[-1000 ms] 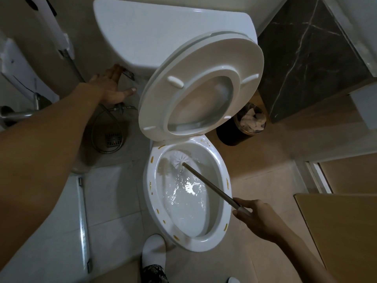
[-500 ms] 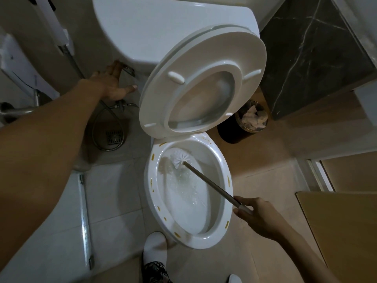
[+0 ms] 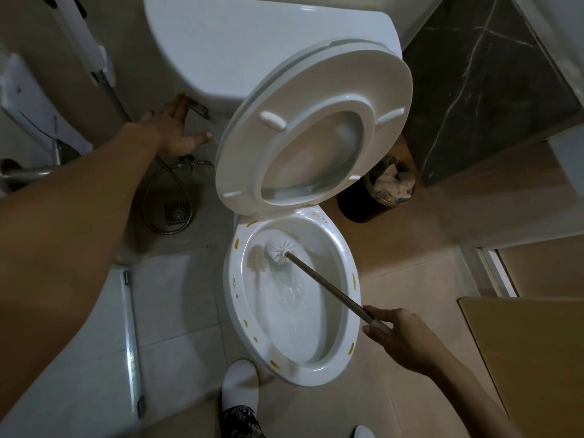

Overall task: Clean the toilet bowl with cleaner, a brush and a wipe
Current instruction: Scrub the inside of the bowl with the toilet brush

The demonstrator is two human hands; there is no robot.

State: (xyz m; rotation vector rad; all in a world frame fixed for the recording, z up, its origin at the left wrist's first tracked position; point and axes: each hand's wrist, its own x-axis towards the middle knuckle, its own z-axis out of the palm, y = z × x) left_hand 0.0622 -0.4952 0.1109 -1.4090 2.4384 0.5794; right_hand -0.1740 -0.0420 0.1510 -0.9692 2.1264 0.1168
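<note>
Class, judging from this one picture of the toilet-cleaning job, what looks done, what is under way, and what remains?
Done: the seat and lid are raised. Under way: the right hand holds the toilet brush, its head against the bowl's inner wall, with water swirling in the bowl, while the left hand rests open by the flush lever. Left: yellow marks dot the rim, and no wipe is in view, so wiping remains.

One toilet bowl (image 3: 339,368) with one raised seat (image 3: 240,159), one tank (image 3: 252,45), one brush (image 3: 279,249), two hands, the left hand (image 3: 172,132) and the right hand (image 3: 399,338), one bin (image 3: 363,208), one floor drain (image 3: 178,212), and two white slippers (image 3: 241,390).
</note>
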